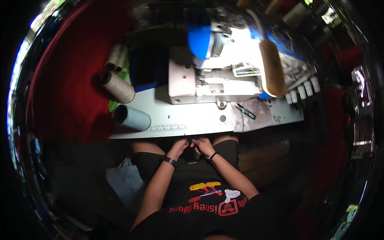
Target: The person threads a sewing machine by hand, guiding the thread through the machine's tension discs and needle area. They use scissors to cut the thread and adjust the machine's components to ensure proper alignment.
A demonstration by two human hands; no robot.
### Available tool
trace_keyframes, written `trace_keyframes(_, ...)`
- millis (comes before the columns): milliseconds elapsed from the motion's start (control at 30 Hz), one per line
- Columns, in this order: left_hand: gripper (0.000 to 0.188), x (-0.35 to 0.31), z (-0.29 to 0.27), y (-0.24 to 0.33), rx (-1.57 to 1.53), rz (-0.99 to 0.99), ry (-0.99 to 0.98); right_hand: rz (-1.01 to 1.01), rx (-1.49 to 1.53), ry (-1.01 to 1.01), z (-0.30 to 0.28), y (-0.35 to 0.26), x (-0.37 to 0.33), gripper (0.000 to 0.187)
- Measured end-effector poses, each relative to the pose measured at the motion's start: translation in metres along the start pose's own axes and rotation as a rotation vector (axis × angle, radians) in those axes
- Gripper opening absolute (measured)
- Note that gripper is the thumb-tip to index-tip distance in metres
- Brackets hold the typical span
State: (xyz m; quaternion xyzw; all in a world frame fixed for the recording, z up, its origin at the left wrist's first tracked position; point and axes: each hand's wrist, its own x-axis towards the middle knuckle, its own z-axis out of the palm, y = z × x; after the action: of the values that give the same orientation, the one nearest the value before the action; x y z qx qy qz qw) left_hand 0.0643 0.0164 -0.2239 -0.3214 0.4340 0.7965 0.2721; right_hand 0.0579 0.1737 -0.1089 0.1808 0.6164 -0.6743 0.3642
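Observation:
Just below the front edge of the white sewing table (180, 114), my hands are close together over my lap. My left hand (181, 147), with a dark watch on its wrist, has its fingers curled inward. My right hand (203, 146), with a beaded bracelet above it, is bent toward the left with its fingers drawn in. Shadow and dark clothing hide what lies between the fingertips. Beyond the table edge, the white sewing machine (182, 80) is brightly lit. Green thread snips (246, 111) lie on a stained cloth (256, 120) to its front right.
A pale blue thread cone (136, 118) and a cream one (120, 88) lean at the table's left. A printed ruler strip (168, 127) runs along the front edge. A lamp (274, 68) hangs over the machine. Red fabric (72, 80) fills the left side.

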Motion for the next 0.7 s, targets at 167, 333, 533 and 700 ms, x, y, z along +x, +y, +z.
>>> trace_keyframes(167, 0.020, -0.041, 0.047, 0.032, -0.198, 0.014, 0.046, -0.121, -0.102, -0.038, 0.004, -0.006, -0.039, 0.022)
trace_keyframes(333, 0.033, -0.013, 0.023, 0.043, -0.576, 0.125, 0.374, -0.400, -0.396, 0.136, -0.021, 0.005, -0.077, 0.029)
trace_keyframes(533, 0.036, 0.003, -0.001, 0.054, -0.151, 0.281, 0.376, -0.759, -0.521, 0.384, -0.046, -0.084, -0.172, 0.023)
trace_keyframes(700, 0.040, -0.014, 0.019, 0.022, 0.611, 0.321, 0.192, -0.855, -0.747, 0.610, -0.085, -0.148, -0.159, 0.021)
